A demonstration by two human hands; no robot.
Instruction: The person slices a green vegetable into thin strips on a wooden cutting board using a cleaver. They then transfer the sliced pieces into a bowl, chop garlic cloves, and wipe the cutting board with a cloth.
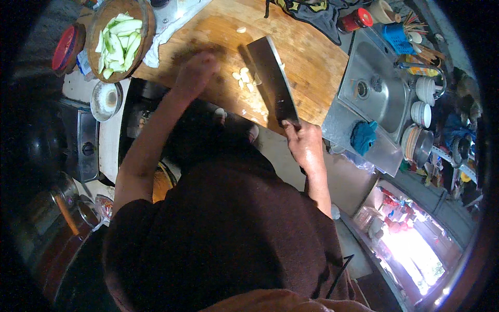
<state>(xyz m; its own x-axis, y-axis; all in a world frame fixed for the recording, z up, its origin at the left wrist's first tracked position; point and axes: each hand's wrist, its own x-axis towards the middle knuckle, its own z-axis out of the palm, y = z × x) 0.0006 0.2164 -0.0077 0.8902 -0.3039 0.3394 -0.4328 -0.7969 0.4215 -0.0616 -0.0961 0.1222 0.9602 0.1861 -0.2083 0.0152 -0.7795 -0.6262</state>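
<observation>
My right hand (306, 144) grips the handle of a broad cleaver (271, 78), whose blade slants up and away over a wooden cutting board (312, 66). Just left of the blade lie several pale peeled garlic cloves (242, 77). Smaller chopped bits (255, 108) are scattered nearer the board's front edge. One more clove (241, 29) sits alone towards the far side. My left hand (199, 72) is over the left part of the board, in shadow, with its fingers curled. Whether anything is inside it is hidden.
At the far left, a round basket (148, 43) holds sliced green vegetable (119, 45); a metal bowl (106, 102) stands below it. A white cloth (152, 58) lies by the board. On the right are a steel sink (384, 85), a blue cloth (363, 137), stacked bowls (421, 114) and a red-lidded jar (356, 19).
</observation>
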